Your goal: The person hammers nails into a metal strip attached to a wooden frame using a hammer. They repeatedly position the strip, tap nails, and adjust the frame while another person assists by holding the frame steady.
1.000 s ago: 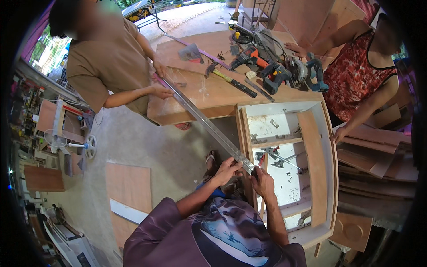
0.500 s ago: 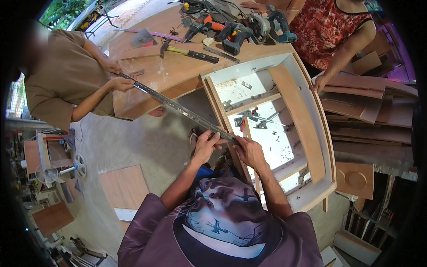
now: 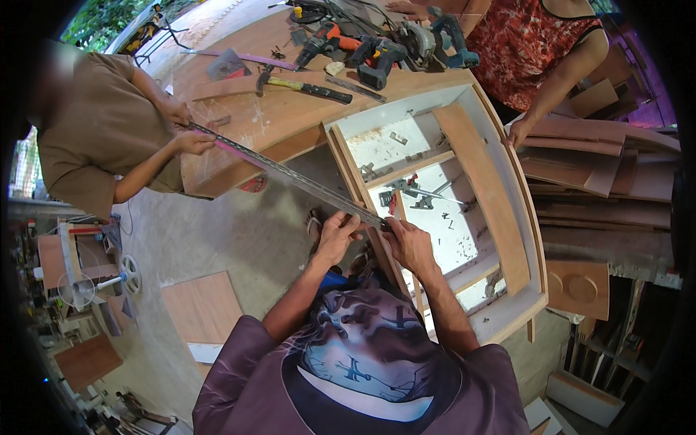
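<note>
A long, narrow slotted metal rail stretches diagonally from my hands up to a person at the left. My left hand pinches it near its close end, fingers bent around the edge. My right hand is closed on the very end of the rail, beside the cabinet frame. Both hands of the person in the brown shirt hold the far end. Just right of my hands lies an open wooden cabinet frame with white inner panels; a clamp-like tool and small metal pieces lie inside it.
On the wooden table rest a hammer, cordless drills and a circular saw. Another person in a red top touches the frame's far right side. Stacked boards stand at right; a plywood panel lies at lower left.
The rail has shifted slightly left and tilted, so its slotted face looks narrower. The far person's hands moved a little left and down with it. My grip stays alike.
</note>
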A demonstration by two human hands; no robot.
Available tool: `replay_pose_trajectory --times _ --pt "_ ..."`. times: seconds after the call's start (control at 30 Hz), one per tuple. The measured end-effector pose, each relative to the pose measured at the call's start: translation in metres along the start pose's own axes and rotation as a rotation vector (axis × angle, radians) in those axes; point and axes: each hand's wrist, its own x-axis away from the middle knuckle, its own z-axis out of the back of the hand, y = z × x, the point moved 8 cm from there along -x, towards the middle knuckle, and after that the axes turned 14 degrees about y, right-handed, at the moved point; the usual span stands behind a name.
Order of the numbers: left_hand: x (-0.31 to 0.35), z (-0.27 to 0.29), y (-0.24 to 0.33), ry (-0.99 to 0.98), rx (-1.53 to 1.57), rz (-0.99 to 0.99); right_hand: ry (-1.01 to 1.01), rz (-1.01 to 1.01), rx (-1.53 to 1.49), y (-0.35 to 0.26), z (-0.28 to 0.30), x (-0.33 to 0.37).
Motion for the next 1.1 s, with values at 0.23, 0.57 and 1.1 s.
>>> replay_pose_trajectory --times 0.23,0.57,1.1 --pt "0.0 -0.006 0.008 -0.044 0.012 0.046 0.108 0.069 0.061 0.006 -0.004 0.003" --pt "0.0 -0.016 0.025 0.102 0.006 0.082 0.207 0.136 0.114 0.0 0.002 0.005" --pt "0.007 -0.014 0.044 0.111 0.134 -0.064 -0.067 -0.648 -0.636 0.038 0.04 0.014"
